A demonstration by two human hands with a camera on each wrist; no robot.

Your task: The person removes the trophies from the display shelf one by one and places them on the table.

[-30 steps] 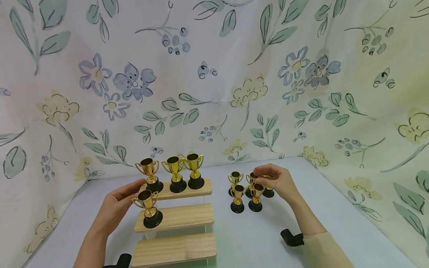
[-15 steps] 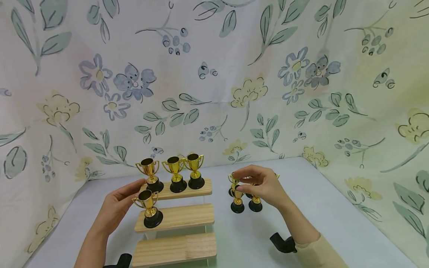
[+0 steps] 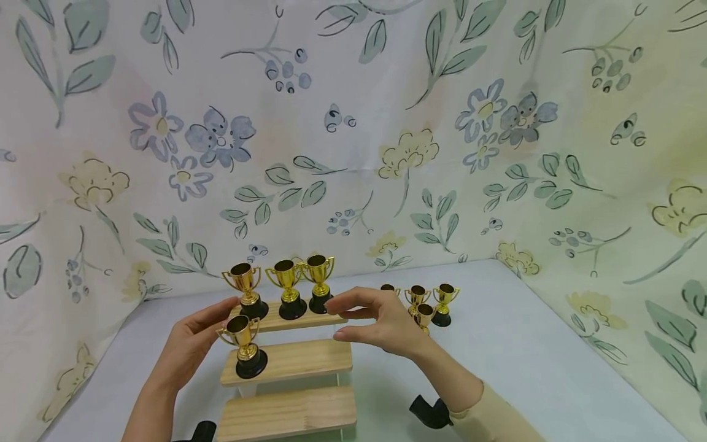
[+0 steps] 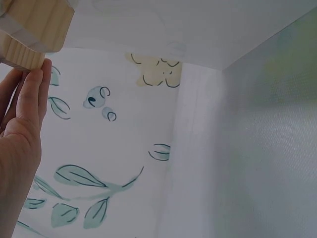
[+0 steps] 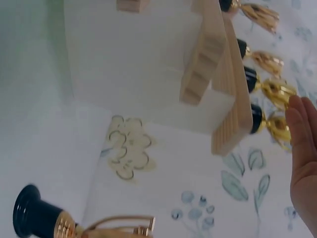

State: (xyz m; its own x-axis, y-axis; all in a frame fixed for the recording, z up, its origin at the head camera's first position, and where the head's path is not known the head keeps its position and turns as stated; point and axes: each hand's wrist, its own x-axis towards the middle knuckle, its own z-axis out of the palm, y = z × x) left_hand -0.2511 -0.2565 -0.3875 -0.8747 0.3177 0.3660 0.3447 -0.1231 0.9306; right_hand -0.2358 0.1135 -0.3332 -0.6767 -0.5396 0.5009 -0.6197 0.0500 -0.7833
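My left hand (image 3: pixel 182 347) is at the left end of the wooden three-step rack. In the left wrist view its straight fingers (image 4: pixel 30 94) touch the end of a wooden board (image 4: pixel 42 25). My right hand (image 3: pixel 381 322) hovers by the right ends of the upper and middle boards, thumb and fingers apart, holding nothing. Three small trophy cups stand on the top board: a copper-toned one (image 3: pixel 243 279), a gold one (image 3: pixel 287 276) and another gold one (image 3: pixel 318 270) nearest the right fingertips. Another trophy cup (image 3: pixel 243 334) stands at the left of the middle board (image 3: pixel 304 359).
The lowest board (image 3: pixel 287 412) holds no cup. Right of the rack, several more trophy cups (image 3: pixel 444 298) stand on the white table (image 3: pixel 530 344), some partly hidden behind my right hand. A floral cloth (image 3: pixel 353 141) hangs behind and along the sides.
My right hand has moved left from over the trophy cups on the table to the right end of the rack. The left hand and the cups stay where they were.
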